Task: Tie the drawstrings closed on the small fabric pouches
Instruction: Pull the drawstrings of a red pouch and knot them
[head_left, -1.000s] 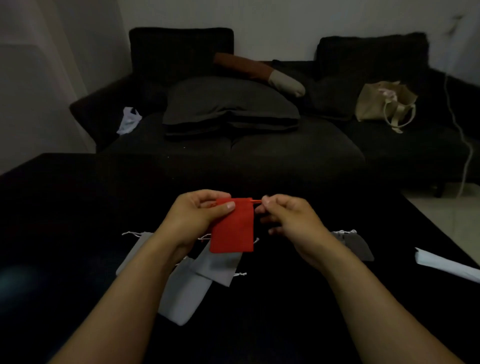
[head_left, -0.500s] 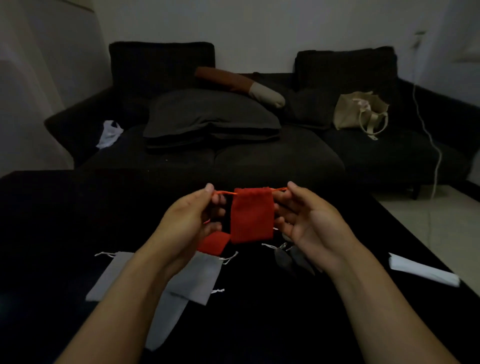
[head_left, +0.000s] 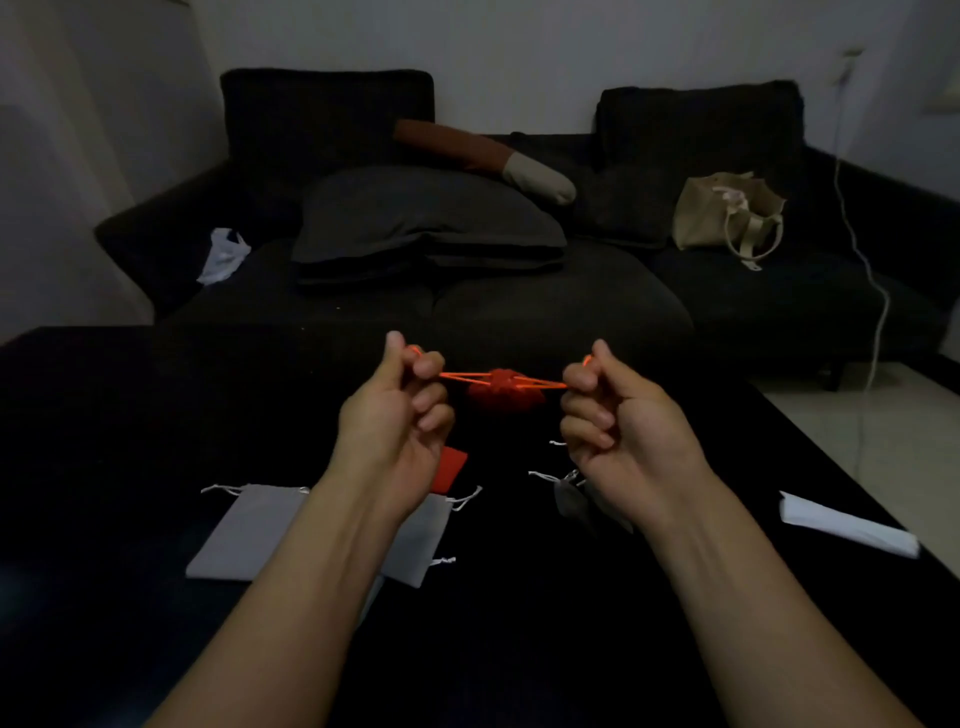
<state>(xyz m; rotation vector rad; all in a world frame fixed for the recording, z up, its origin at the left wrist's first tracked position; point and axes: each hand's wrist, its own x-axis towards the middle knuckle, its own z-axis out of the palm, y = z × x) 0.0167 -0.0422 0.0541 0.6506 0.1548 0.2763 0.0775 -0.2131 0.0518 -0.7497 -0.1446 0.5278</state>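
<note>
Red pouch (head_left: 503, 387) hangs cinched between left hand (head_left: 397, 415) and right hand (head_left: 613, 423), each pinching its taut drawstrings (head_left: 462, 375).

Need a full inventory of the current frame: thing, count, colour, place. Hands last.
Cinched fabric pouch: 1, red, held in the air between the hands, mouth gathered.
Drawstrings: orange-red, stretched taut out both sides.
Flat red pouch: 1, on the black table behind the left wrist.
Flat grey pouches: at least 2, table left, partly under the left arm.
Dark grey pouches: count unclear, table by the right wrist.
White folded paper: 1, table right edge.
Black table: 1.
Dark sofa: 1, behind the table.
Grey cushion: 1, on the sofa.
Beige tote bag: 1, sofa right.
Left hand: pinches the left strings.
Right hand: pinches the right strings.
</note>
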